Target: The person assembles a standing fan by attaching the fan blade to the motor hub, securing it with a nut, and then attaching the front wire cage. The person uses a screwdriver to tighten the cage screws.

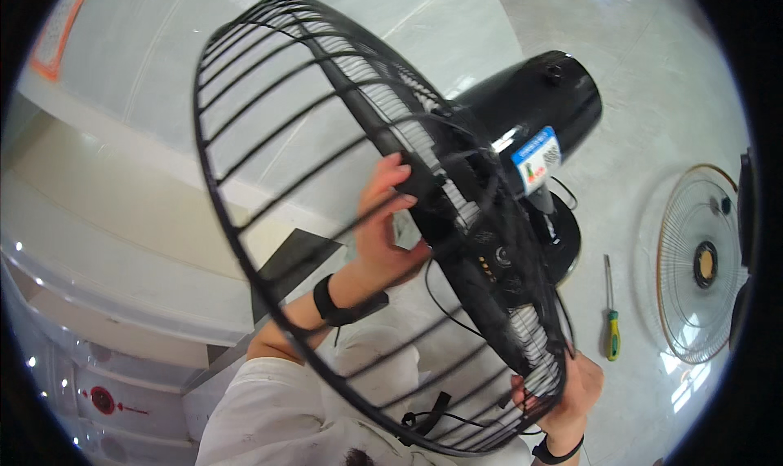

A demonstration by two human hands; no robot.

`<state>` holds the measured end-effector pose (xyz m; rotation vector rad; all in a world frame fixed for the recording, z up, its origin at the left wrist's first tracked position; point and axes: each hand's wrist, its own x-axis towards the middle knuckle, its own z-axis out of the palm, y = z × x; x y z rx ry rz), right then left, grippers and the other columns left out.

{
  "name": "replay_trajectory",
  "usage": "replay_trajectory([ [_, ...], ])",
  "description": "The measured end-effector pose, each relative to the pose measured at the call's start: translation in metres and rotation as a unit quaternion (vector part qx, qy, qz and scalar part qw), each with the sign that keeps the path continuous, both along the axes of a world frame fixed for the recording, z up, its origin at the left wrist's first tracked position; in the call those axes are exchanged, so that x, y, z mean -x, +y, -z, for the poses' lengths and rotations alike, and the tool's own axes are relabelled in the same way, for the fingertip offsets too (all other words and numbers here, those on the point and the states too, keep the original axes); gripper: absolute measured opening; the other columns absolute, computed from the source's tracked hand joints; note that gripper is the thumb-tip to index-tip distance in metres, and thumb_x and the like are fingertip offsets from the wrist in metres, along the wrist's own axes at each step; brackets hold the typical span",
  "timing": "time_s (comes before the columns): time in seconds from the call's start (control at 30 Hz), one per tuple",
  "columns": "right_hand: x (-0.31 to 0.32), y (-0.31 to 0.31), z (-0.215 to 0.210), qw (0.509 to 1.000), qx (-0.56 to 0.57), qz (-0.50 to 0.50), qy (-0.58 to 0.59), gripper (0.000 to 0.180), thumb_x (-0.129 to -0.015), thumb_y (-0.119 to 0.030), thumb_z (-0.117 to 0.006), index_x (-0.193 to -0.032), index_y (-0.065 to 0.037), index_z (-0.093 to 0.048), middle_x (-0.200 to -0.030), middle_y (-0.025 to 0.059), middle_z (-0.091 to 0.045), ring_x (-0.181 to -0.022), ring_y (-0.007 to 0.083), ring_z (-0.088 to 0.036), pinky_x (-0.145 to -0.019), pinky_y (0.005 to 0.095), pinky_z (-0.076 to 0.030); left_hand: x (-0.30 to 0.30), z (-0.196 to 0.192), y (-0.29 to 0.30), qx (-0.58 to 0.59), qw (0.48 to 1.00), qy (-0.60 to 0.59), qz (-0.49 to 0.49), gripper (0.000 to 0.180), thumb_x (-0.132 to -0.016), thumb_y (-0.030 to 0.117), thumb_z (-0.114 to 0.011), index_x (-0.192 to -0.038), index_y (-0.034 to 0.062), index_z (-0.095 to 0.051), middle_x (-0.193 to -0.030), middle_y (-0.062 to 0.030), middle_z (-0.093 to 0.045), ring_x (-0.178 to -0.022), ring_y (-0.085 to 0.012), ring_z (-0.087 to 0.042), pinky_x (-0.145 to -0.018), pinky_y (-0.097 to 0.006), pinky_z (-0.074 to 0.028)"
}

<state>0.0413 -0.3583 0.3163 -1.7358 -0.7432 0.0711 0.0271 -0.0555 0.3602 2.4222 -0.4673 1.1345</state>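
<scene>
You are holding a black electric fan (432,213) tilted before you.
Its wire guard (236,234) is spreading leftmost; your left hand (387,225), half-curled behind the bars, is touching a dark inner band, though I cannot tell whether it is grasping; your right hand (571,391) is gripping the lower rim; a green-and-yellow screwdriver (612,335) and round gold-rimmed fan grille (681,303) are lying rightward.

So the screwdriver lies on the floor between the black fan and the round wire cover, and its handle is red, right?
Nearly! In the head view, the screwdriver has a green and yellow handle, not a red one. It does lie on the floor between the black fan and the round wire cover.
</scene>
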Motion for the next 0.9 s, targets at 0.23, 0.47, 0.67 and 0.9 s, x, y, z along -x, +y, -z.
replay_trajectory([
  [0.23,-0.014,-0.018,0.024,0.980,-0.142,-0.085,-0.110,0.055,-0.076,-0.035,-0.065,-0.114,0.002,-0.053,-0.113,0.0160,-0.057,-0.101,0.0287,-0.058,-0.081,0.0346,-0.050,0.010,-0.019,-0.014,-0.103,0.991,-0.077,-0.035,0.030,-0.083,0.011,-0.056,-0.110,0.0064,-0.043,-0.127,-0.0186,-0.039,-0.118,-0.0351,-0.040,-0.100,-0.046,-0.034],
  [0.47,-0.131,-0.122,0.133,0.944,0.119,0.307,0.011,0.034,-0.072,-0.010,-0.068,-0.104,-0.007,-0.060,-0.112,0.0136,-0.059,-0.106,0.0305,-0.054,-0.088,0.0363,-0.044,0.017,-0.015,-0.014,0.040,0.994,0.056,-0.087,0.038,-0.088,0.018,-0.048,-0.123,0.0058,-0.039,-0.131,-0.0157,-0.037,-0.120,-0.0262,-0.041,-0.099,-0.038,-0.040],
  [0.67,-0.160,-0.164,0.224,0.817,0.450,0.339,-0.122,0.033,-0.070,-0.023,-0.068,-0.099,-0.011,-0.059,-0.105,0.0098,-0.059,-0.102,0.0277,-0.054,-0.084,0.0436,-0.043,0.018,-0.006,-0.007,0.113,0.987,0.063,-0.097,0.041,-0.086,0.014,-0.051,-0.124,0.0056,-0.037,-0.134,-0.0134,-0.033,-0.124,-0.0256,-0.036,-0.099,-0.038,-0.040],
  [0.9,-0.084,-0.218,0.229,0.814,0.466,0.346,0.029,0.019,-0.063,-0.003,-0.057,-0.079,-0.011,-0.062,-0.078,0.0062,-0.063,-0.075,0.0266,-0.060,-0.061,0.0388,-0.047,0.023,-0.015,-0.022,-0.140,0.976,0.066,-0.153,0.048,-0.084,0.017,-0.058,-0.124,0.0033,-0.036,-0.133,-0.0162,-0.034,-0.123,-0.0275,-0.037,-0.100,-0.038,-0.037],
])
